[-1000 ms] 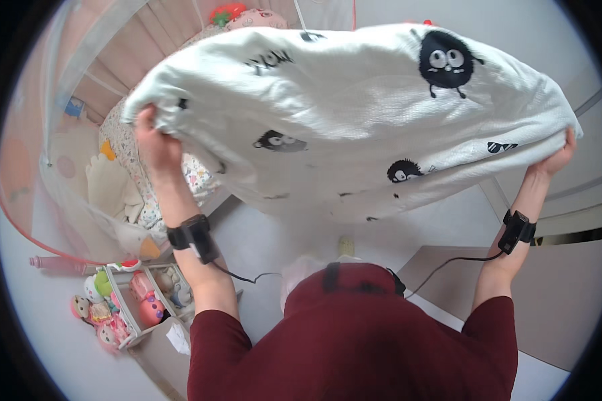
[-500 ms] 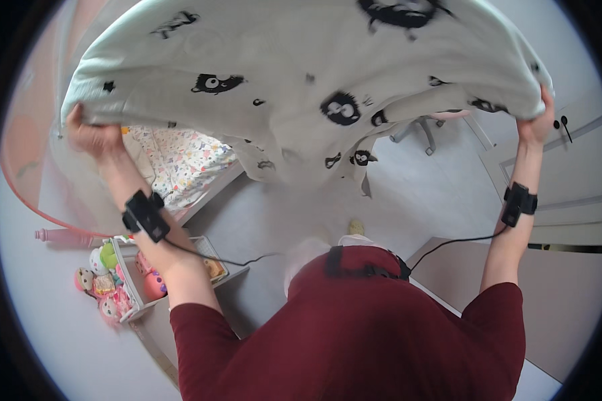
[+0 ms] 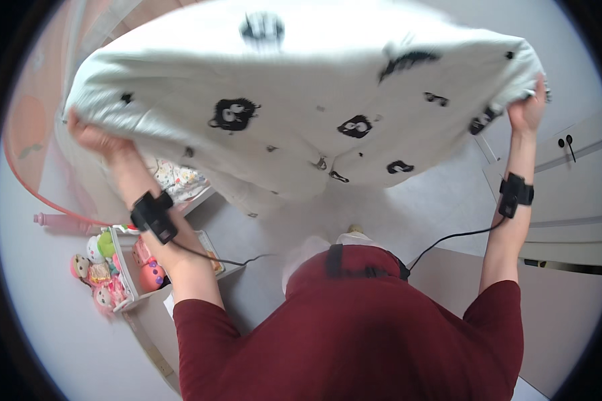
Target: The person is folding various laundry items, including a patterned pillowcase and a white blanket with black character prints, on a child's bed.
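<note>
A large white blanket (image 3: 294, 100) printed with black furry cartoon figures is stretched wide in front of me, held up at both sides. At its left edge my left hand (image 3: 100, 139) is closed on the cloth. My right hand (image 3: 528, 112), about as high, grips the right edge. Between the hands the fabric sags, and its lower part hangs above the floor, with folds in the middle. Some fingertips are hidden behind the cloth. Each forearm wears a black strapped device with a cable.
Beyond the blanket on the left is a bed with a floral sheet (image 3: 177, 180), beside a pinkish net (image 3: 30, 134). Plush dolls (image 3: 104, 274) and a white bin (image 3: 130, 281) stand at lower left. White cabinet doors (image 3: 575, 180) line the right; grey floor (image 3: 435, 200) lies below.
The blanket has billowed and spread, its lower part now swinging nearer to me and covering more of the bed. Both hands keep their grip and have shifted only slightly.
</note>
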